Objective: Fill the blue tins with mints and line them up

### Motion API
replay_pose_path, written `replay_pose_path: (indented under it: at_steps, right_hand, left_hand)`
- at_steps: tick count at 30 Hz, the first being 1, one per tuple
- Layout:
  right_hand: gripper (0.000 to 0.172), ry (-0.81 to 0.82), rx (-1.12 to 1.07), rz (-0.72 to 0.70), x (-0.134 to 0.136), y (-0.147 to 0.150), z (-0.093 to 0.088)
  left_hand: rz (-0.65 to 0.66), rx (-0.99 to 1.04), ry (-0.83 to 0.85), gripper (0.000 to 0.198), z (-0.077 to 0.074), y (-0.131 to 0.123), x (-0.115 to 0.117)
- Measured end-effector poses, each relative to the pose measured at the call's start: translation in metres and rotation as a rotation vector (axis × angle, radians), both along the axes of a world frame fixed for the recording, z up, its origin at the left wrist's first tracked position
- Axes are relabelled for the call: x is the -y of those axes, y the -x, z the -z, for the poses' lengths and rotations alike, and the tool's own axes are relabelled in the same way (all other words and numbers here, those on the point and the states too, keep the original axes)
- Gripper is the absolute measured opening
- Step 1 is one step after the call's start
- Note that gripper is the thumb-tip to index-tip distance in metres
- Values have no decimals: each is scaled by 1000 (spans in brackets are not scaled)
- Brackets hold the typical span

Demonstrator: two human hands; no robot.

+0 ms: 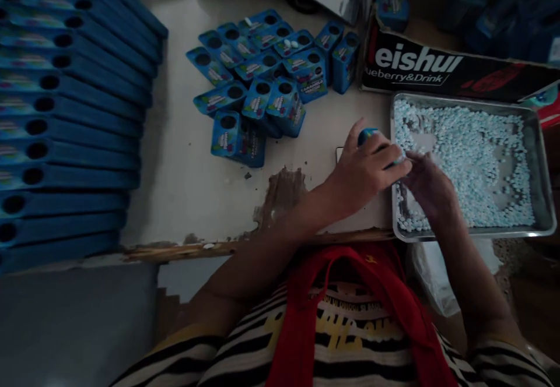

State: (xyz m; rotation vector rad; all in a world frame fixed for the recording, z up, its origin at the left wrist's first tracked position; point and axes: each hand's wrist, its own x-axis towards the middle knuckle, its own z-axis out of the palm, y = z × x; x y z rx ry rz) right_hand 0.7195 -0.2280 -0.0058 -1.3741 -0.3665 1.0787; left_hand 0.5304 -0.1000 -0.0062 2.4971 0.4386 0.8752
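My left hand is wrapped round a small blue candy box, most of which the fingers hide. Close against it, at the left rim of a metal tray, is my right hand. Its fingers are bent together at the end of the box, and what they hold, if anything, is hidden. Small pale blue and white candies lie spread over the tray. Further left on the table stand and lean several blue candy boxes with dark round marks on their ends; a few white candies rest on one.
Long rows of blue boxes line the left side of the table. A black printed carton holding more blue boxes stands behind the tray. The table's front edge is worn. A clear plastic bag hangs below the tray.
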Motion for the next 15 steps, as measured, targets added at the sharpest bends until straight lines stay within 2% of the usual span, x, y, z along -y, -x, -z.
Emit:
replay_pose_path:
  at_steps: [3, 7, 9, 12, 15]
  right_hand:
    - [30, -25, -411, 66, -2, 14, 2]
    - [31, -58, -561, 122, -6, 21, 2]
    - [35, -29, -590, 123, -10, 21, 1]
    - [35, 5, -617, 119, -15, 16, -1]
    - [24, -5, -570, 92, -15, 11, -1]
  left_hand:
    - [0, 2, -124, 29, -1, -12, 4]
    - [-83, -1, -65, 31, 15, -2, -1]
    - [-123, 43, 37, 30, 20, 9, -3]
    - [-194, 159, 307, 27, 29, 23, -4]
    - [-236, 276, 639, 41, 47, 31, -4]
